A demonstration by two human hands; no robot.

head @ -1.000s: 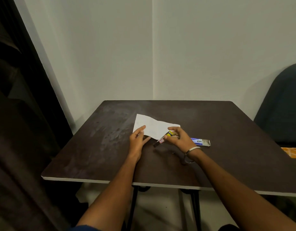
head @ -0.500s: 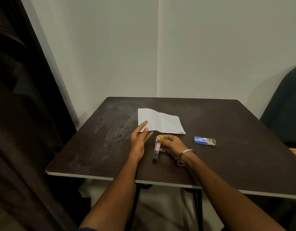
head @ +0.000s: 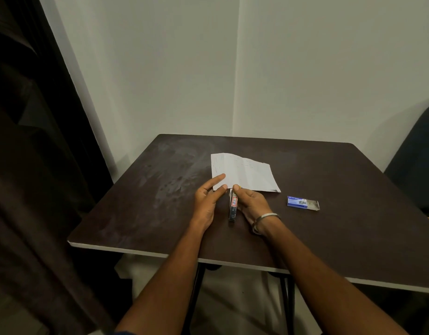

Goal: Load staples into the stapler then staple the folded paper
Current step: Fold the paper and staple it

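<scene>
A white folded paper (head: 244, 174) lies flat near the middle of the dark brown table (head: 341, 213). My left hand (head: 208, 199) rests on the table with its fingertips pinching the paper's near left corner. A small dark stapler (head: 233, 207) with a red-framed label lies lengthwise just right of that hand, its nose at the paper's near edge. My right hand (head: 251, 205), a metal bangle on its wrist, holds the stapler from the right side. A blue staple box (head: 303, 203) lies open on the table to the right.
The table's pale front edge (head: 160, 253) runs across below my forearms. A dark curtain (head: 27, 189) hangs at the left. A dark chair back (head: 416, 160) stands at the right, and white walls meet in a corner behind.
My right hand drew the stapler toward me and turned it lengthwise, then brought its nose up to the paper's near edge. My left hand moved onto the paper's corner.
</scene>
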